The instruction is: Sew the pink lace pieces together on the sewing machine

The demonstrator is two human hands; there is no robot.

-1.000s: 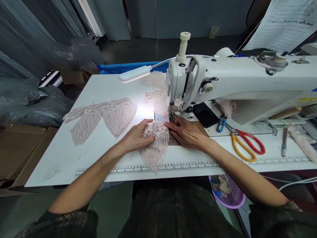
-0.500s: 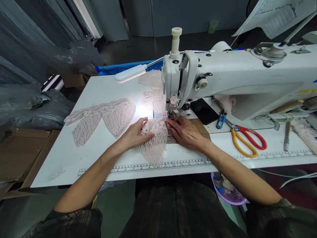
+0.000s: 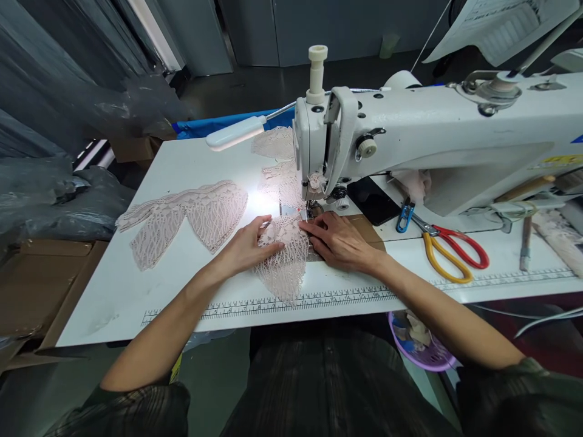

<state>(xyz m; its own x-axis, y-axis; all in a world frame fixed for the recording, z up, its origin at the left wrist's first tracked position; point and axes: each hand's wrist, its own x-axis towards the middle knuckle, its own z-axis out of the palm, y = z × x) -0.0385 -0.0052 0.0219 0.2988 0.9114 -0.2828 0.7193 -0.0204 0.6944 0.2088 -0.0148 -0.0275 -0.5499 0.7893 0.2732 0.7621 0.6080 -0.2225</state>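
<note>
A pale pink lace piece [image 3: 285,267] lies on the table below the needle area of the white sewing machine [image 3: 314,152]. My left hand [image 3: 246,246] rests on its left side, thumb and fingers spread flat over the lace. From the right, my right hand [image 3: 339,240] reaches the lace's upper right edge with its index finger stretched out; the other fingers are bent beside it. Neither hand visibly grips the lace. More lace [image 3: 280,182] lies just behind, left of the machine head. The presser foot is partly hidden by my right fingers.
Another lace piece [image 3: 212,212] lies to the left. A lit lamp [image 3: 234,133] hangs over the table. On the right are a black phone [image 3: 373,200], a blue thread snipper [image 3: 405,216] and red-and-yellow scissors [image 3: 449,249]. A purple basket [image 3: 430,361] stands below the table edge.
My right index finger has moved slightly left onto the lace's edge. My left hand stays nearly in place. The whole view has shifted a little.
</note>
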